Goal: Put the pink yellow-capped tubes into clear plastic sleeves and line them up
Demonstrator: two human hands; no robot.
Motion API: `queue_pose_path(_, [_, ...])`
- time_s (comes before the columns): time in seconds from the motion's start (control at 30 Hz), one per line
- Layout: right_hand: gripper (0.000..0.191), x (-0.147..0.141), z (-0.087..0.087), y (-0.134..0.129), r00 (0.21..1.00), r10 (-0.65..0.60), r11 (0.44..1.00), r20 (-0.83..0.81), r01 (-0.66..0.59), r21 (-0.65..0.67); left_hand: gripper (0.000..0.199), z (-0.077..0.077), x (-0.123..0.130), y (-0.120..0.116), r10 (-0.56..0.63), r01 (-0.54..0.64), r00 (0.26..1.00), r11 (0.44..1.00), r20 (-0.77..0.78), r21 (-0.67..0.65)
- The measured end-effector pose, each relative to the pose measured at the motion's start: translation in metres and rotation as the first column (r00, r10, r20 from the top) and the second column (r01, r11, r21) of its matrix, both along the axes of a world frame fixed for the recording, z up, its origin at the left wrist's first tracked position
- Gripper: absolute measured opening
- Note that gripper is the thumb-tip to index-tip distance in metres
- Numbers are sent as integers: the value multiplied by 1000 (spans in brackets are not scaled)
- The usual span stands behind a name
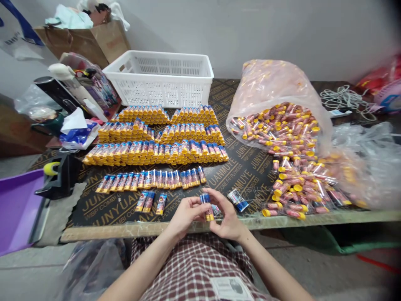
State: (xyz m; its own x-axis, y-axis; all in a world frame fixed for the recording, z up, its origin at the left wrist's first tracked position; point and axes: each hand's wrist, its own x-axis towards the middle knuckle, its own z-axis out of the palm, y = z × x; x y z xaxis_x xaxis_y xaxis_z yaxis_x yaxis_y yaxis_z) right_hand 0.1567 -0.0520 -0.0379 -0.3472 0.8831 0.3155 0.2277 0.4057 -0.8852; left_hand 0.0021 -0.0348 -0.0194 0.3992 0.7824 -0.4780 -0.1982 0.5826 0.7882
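A slim clear tube (pixel 206 207) stands almost upright between the hands, its long axis running close to twelve-to-six, with a blue band at the top and a yellow cap (pixel 209 217) at the lower end. The right hand (pixel 228 217) is the nearer, its fingers (pixel 216 196) curving over the tube from the three o'clock side, while the left hand (pixel 187 212) closes in from nine o'clock; both appear to be pinching it, neither released. Just beside it at three o'clock lies a small clear packet (pixel 215 210), and a blue-marked packet (pixel 237 200) sits a little farther out at two o'clock. On the black-printed plywood desk (pixel 247 167), two labelled tubes (pixel 145 201) and a lone tube (pixel 161 204) lie at ten o'clock, below a single row of tubes (pixel 150 179) and larger stacked rows of yellow-capped tubes (pixel 156 152). A white plastic crate (pixel 159 79) stands at twelve o'clock, its contents impossible to make out. At one o'clock a pink-tinted plastic sack (pixel 269 81) lies on its side, its mouth full of tubes (pixel 275 129) that spill into a loose heap (pixel 297 190) at two o'clock, with a tape dispenser (pixel 59 173) far off at nine o'clock
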Motion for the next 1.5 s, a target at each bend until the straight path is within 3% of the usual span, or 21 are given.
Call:
queue_pose_path(0.1, [87, -1, 4, 2, 998, 51, 999, 44, -51, -2, 36, -4, -8, 0, -1, 15, 985, 997, -175, 80])
queue_pose_path(0.17, [90, 8, 7, 6, 992, 32, 999, 124, -34, 13, 37, -8, -22, 2, 68, 50, 877, 972, -475, 230])
queue_pose_path(0.2, [89, 17, 8, 9, 984, -21, 999, 179, 16, 27, 37, -11, -31, 3, 152, 105, 734, 937, -662, 332])
queue_pose_path(0.23, [84, 30, 9, 13, 965, -104, 994, 239, 95, 50, 37, -14, -41, 4, 242, 209, 542, 888, -804, 409])
queue_pose_path(0.3, [66, 63, 9, 19, 876, -298, 955, 380, 276, 112, 38, -17, -61, 5, 383, 430, 169, 800, -908, 417])
queue_pose_path(0.33, [53, 82, 9, 21, 804, -379, 925, 458, 349, 154, 38, -18, -70, 4, 425, 503, 29, 776, -905, 381])
queue_pose_path(0.4, [34, 122, 7, 23, 628, -412, 901, 661, 388, 194, 39, -18, -80, 3, 483, 546, -134, 765, -866, 342])
queue_pose_path(0.43, [27, 140, 7, 23, 533, -363, 913, 765, 367, 177, 41, -17, -80, 3, 508, 541, -155, 761, -847, 358])
queue_pose_path(0.5, [24, 167, 6, 22, 339, -262, 931, 903, 337, 143, 44, -15, -69, 3, 549, 527, -79, 731, -832, 432])
queue_pose_path(0.57, [22, 181, 7, 20, 187, -202, 938, 961, 321, 134, 37, -17, -46, 5, 517, 542, 121, 681, -848, 492])
queue_pose_path(0.63, [20, 184, 9, 19, 101, -169, 944, 980, 303, 131, 28, -21, -19, 10, 382, 579, 311, 650, -870, 493])
queue_pose_path(0.67, [19, 184, 10, 20, 82, -153, 949, 985, 290, 123, 28, -25, -6, 13, 319, 595, 339, 656, -885, 464])
queue_pose_path(0.77, [19, 182, 10, 23, 82, -116, 964, 990, 249, 93, 24, -36, 20, 21, 217, 619, 283, 703, -934, 351])
queue_pose_path(0.87, [17, 186, 7, 27, 132, -114, 974, 985, 211, 85, 16, -44, 27, 24, 171, 598, 290, 736, -942, 318])
queue_pose_path(0.97, [14, 189, 4, 34, 242, -164, 973, 956, 202, 115, 13, -47, 24, 24, 152, 552, 344, 766, -927, 330])
queue_pose_path(1.07, [12, 179, 6, 40, 451, -254, 949, 856, 286, 131, 11, -47, 21, 23, 163, 519, 392, 773, -905, 364])
queue_pose_path(1.17, [14, 151, 9, 41, 716, -291, 931, 635, 364, 17, 9, -46, 21, 21, 194, 484, 454, 765, -870, 424])
queue_pose_path(1.23, [18, 125, 9, 38, 821, -304, 927, 484, 372, -49, 6, -45, 21, 20, 229, 434, 499, 769, -836, 469])
queue_pose_path(1.3, [24, 98, 8, 33, 859, -365, 906, 360, 416, -74, 8, -43, 21, 20, 258, 353, 564, 784, -784, 511])
queue_pose_path(1.4, [24, 64, 6, 22, 834, -519, 836, 187, 541, -93, 12, -39, 18, 22, 252, 129, 756, 848, -604, 515])
queue_pose_path(1.5, [13, 42, 9, 11, 785, -617, 784, 58, 619, -40, 19, -33, 12, 28, 278, -185, 912, 936, -303, 300])
